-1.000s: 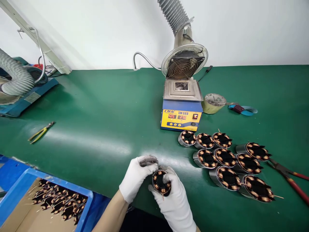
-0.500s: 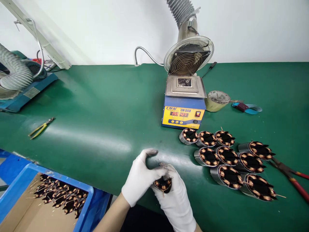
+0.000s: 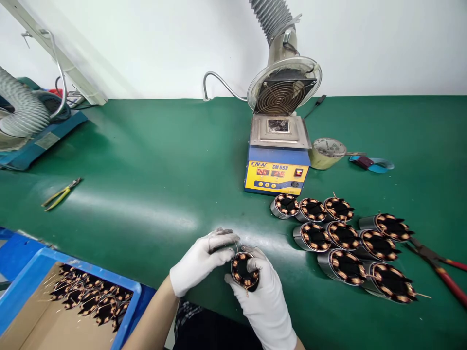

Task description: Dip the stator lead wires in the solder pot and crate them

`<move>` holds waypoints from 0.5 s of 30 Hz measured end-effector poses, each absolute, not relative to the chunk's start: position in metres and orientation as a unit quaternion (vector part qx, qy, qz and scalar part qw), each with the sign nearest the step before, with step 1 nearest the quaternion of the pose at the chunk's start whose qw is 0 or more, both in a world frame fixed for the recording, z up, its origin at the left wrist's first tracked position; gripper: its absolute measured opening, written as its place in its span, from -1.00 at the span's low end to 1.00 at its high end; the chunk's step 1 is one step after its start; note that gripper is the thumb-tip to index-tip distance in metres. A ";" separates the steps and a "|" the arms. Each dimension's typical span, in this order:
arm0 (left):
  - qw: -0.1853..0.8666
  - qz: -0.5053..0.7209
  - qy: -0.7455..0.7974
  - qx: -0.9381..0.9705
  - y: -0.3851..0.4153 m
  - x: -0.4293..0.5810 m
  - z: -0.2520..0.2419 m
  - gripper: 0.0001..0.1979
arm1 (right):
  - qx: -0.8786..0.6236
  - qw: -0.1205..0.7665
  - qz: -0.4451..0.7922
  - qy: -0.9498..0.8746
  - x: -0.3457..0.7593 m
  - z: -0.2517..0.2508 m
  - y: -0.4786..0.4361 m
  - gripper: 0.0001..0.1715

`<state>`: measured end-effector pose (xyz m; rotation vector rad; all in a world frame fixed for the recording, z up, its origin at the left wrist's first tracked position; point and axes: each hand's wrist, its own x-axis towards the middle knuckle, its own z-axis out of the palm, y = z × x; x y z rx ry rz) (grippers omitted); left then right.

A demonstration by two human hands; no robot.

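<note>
My right hand (image 3: 268,291), in a white glove, grips a motor stator (image 3: 244,270) near the table's front edge. Its ring of copper windings faces up, and my thumb reaches into its dark centre. A short copper end hangs from the stator's near side, and a thin wire (image 3: 237,247) stands up at its far left. My left hand (image 3: 204,260), also gloved, is just left of that wire, fingers stretched out and thumb apart from them. Whether its fingertips touch the wire is unclear. More wound stators (image 3: 343,235) stand in rows to the right.
A blue-and-yellow solder pot (image 3: 277,170) stands behind, under a fume duct (image 3: 273,19). Beside it are a round tin (image 3: 326,153) and a blue strap (image 3: 381,165). Red-handled pliers (image 3: 440,267) lie right, yellow-handled cutters (image 3: 61,195) left. A blue crate (image 3: 137,291) holds several stators.
My left hand has moved left off the stator, and its fingers have straightened. My right thumb now lies over the stator's inner edge, leaving more of the windings visible.
</note>
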<state>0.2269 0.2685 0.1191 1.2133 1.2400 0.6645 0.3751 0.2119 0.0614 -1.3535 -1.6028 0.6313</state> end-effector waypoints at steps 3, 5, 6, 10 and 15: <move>0.586 0.293 0.535 0.534 0.275 0.231 0.112 -0.87 | -0.551 0.452 0.272 -0.647 0.376 0.059 0.212 -0.69; 0.596 0.306 0.545 0.504 0.278 0.235 0.110 -0.91 | -0.555 0.444 0.280 -0.645 0.376 0.059 0.211 -0.69; 0.603 0.319 0.548 0.484 0.279 0.236 0.110 -0.89 | -0.557 0.444 0.280 -0.644 0.376 0.059 0.211 -0.69; 0.641 0.363 0.543 0.403 0.277 0.233 0.115 -0.79 | -0.554 0.453 0.274 -0.642 0.377 0.060 0.211 -0.69; 0.688 0.319 0.547 0.355 0.271 0.241 0.117 -0.80 | -0.550 0.457 0.274 -0.643 0.376 0.061 0.212 -0.69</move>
